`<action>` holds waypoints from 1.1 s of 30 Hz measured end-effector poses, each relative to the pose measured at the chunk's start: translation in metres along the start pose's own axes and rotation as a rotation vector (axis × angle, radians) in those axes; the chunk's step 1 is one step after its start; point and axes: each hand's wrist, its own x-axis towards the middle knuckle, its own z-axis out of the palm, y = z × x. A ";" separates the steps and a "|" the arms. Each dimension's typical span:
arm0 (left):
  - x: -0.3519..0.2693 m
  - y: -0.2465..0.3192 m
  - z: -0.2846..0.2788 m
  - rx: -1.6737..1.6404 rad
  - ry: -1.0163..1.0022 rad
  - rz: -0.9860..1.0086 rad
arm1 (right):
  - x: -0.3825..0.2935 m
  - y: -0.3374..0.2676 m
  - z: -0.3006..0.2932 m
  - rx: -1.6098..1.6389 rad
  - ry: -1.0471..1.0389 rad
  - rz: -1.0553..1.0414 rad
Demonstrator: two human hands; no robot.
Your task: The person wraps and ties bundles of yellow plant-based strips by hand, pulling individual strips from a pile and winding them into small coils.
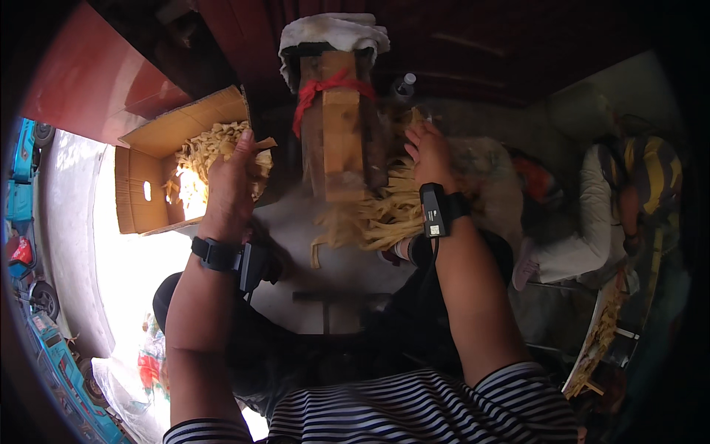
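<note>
My left hand (232,180) is at the right side of an open cardboard box (145,191), its thumb against pale, strip-like dried pieces (215,141) that partly stick out past the box's edge. Between my hands stands a wooden block (343,147) on a stand, tied with a red cloth strip (338,83) and topped by a white towel (333,33). My right hand (430,149) is raised to the block's right, fingers curled near more pale pieces; whether it grips any cannot be told. Under it lies a heap of long yellowish strips (394,208).
A clear bottle (404,87) stands beyond my right hand. At the right sits another person (588,216) in light trousers, near a long tray of yellowish pieces (602,333). A metal-legged frame (327,299) is before my knees. Blue vehicles (61,366) stand outside at the left.
</note>
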 end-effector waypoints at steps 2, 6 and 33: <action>0.005 -0.003 -0.006 0.026 0.008 0.001 | 0.011 0.002 -0.004 -0.106 0.038 0.110; 0.031 -0.011 -0.044 0.091 -0.008 0.126 | 0.022 0.039 -0.016 -0.089 0.130 0.129; -0.044 0.019 -0.011 0.877 -0.132 0.762 | -0.056 0.108 -0.030 -1.970 -0.601 -0.650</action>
